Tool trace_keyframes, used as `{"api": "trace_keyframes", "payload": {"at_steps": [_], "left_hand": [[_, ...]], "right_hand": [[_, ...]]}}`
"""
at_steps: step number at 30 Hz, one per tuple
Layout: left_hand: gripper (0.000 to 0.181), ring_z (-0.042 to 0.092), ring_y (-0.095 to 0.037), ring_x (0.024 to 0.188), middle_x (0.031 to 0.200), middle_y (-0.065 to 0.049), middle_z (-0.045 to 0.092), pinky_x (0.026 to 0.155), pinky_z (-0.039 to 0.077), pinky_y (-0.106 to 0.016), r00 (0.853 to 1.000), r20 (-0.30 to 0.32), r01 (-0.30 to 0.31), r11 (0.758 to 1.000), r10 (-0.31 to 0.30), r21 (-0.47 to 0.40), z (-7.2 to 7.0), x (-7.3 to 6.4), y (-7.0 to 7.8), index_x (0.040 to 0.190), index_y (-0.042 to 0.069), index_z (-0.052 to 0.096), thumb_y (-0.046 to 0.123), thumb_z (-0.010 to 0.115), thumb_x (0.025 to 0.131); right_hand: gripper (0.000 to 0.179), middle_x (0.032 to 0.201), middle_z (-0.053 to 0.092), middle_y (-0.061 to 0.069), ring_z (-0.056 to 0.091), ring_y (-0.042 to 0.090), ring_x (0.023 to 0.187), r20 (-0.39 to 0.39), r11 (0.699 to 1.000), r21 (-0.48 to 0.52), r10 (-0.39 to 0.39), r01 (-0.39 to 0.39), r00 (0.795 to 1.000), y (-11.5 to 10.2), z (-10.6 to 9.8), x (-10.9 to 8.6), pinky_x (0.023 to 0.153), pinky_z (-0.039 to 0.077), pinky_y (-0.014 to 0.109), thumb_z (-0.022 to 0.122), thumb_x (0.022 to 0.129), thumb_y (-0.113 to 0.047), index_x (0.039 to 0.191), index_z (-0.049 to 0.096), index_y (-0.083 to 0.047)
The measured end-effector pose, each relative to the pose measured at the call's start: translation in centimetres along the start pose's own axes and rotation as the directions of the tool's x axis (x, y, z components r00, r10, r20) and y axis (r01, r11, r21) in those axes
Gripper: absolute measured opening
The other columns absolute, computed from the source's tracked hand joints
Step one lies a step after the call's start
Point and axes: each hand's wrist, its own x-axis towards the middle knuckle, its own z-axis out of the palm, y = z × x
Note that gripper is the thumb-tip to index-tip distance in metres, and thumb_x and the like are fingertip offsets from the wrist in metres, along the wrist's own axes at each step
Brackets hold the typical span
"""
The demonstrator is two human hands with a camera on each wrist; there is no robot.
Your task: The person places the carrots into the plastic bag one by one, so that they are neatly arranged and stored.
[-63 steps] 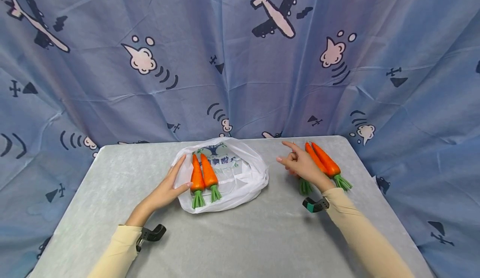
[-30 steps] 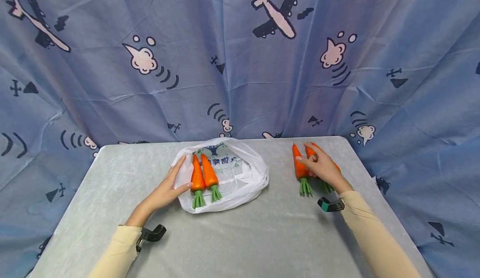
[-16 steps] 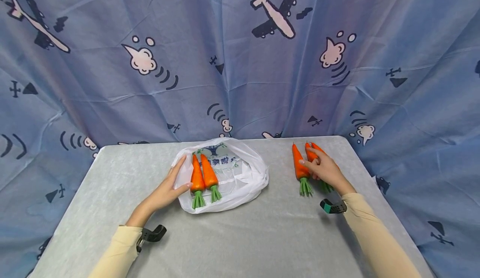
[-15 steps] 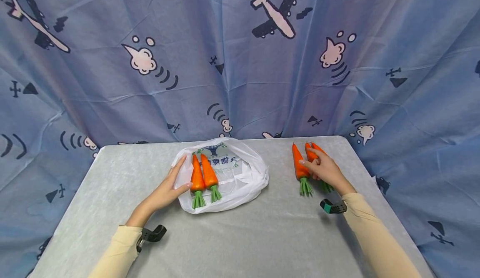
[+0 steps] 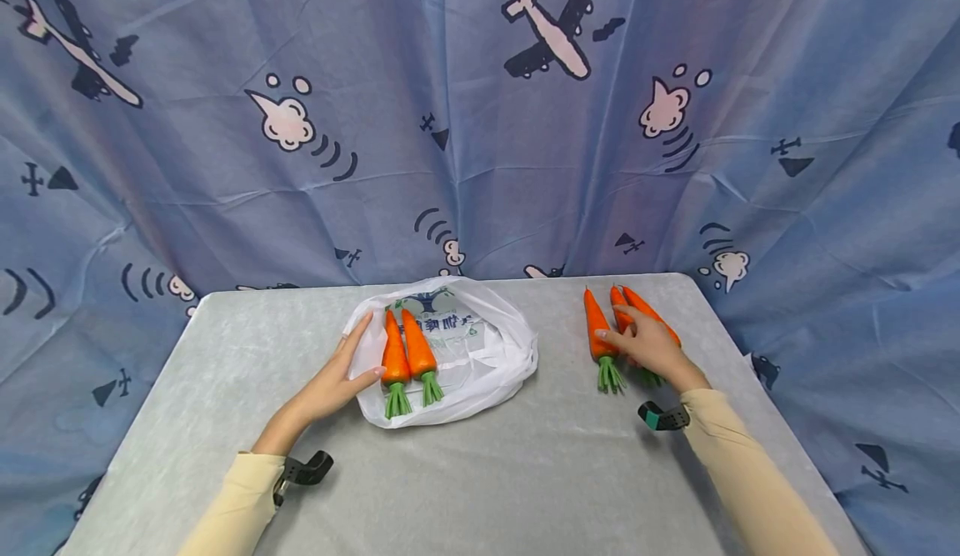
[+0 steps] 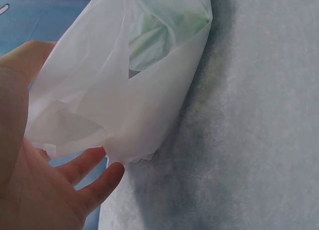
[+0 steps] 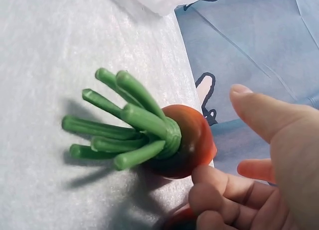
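My left hand (image 5: 337, 377) lies with extended, spread fingers along the left side of a white plastic bag (image 5: 495, 373). In the left wrist view the bag's thin plastic (image 6: 114, 90) passes between the thumb and fingers. Two orange carrots with green stems lie inside: a left carrot (image 5: 394, 356) and a right one (image 5: 420, 352). Over at the right, my right hand (image 5: 651, 346) hovers above three more carrots. Its thumb is over the nearest carrot (image 5: 597, 327); loosely bent fingers partly cover the middle carrot (image 5: 619, 306). The right wrist view shows the green stem (image 7: 144, 127) close by.
Beyond the right hand lies the outermost carrot (image 5: 652, 310). The pale table (image 5: 487, 489) ends at a blue curtain (image 5: 375, 81) printed with planes. Each wrist wears a dark band, such as the right wristband (image 5: 663, 417).
My right hand has moved right from beside the bag to the carrots, and in the last half second lowered slightly toward the near ones. My left hand has stayed at the bag.
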Motion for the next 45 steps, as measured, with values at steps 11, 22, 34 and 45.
{"api": "trace_keyframes", "payload": {"at_steps": [11, 22, 34, 45], "left_hand": [[0.089, 0.009, -0.044, 0.153, 0.169, -0.01, 0.008, 0.116, 0.017, -0.071, 1.0, -0.003, -0.003, 1.0, 0.003, -0.005, 0.0, -0.2, 0.0, 0.16, 0.034, 0.005, 0.033, 0.066, 0.095], [0.089, 0.011, -0.044, 0.153, 0.168, -0.012, 0.007, 0.116, 0.019, -0.071, 1.0, 0.003, -0.005, 1.0, 0.005, 0.0, -0.1, -0.3, 0.1, 0.16, 0.033, 0.004, 0.033, 0.065, 0.095], [0.089, 0.009, -0.045, 0.153, 0.169, -0.01, 0.006, 0.115, 0.018, -0.072, 1.0, 0.009, 0.013, 1.0, -0.013, 0.002, 0.0, -0.2, -0.1, 0.16, 0.035, 0.004, 0.035, 0.066, 0.095], [0.089, 0.007, -0.045, 0.153, 0.169, -0.01, 0.005, 0.115, 0.016, -0.073, 1.0, 0.012, 0.016, 1.0, -0.016, 0.003, 0.0, -0.3, -0.1, 0.16, 0.034, 0.004, 0.035, 0.065, 0.095]], "right_hand": [[0.09, 0.066, 0.055, 0.006, 0.055, 0.019, 0.05, 0.015, 0.999, -0.034, 0.02, -0.019, 1.0, -0.4, 0.3, -0.1, 0.048, 0.049, 0.033, 0.065, 0.09, -0.053, 0.153, 0.03, 0.0], [0.096, 0.076, 0.063, 0.009, 0.053, 0.018, 0.047, 0.103, 0.994, -0.028, 0.111, -0.108, 0.988, -0.3, 1.1, 0.3, 0.048, 0.051, 0.033, 0.06, 0.091, -0.061, 0.157, 0.02, -0.005], [0.092, 0.128, 0.058, 0.03, 0.056, 0.017, 0.058, 0.082, 0.997, -0.046, 0.063, -0.059, 0.995, -0.7, 1.9, 0.2, 0.052, 0.05, 0.032, 0.058, 0.094, -0.056, 0.157, 0.019, -0.002], [0.091, 0.149, 0.041, 0.034, 0.063, 0.025, 0.074, 0.081, 0.998, -0.065, 0.015, -0.01, 0.997, -0.5, 2.3, 0.3, 0.064, 0.054, 0.037, 0.059, 0.094, -0.054, 0.156, 0.021, 0.0]]}}
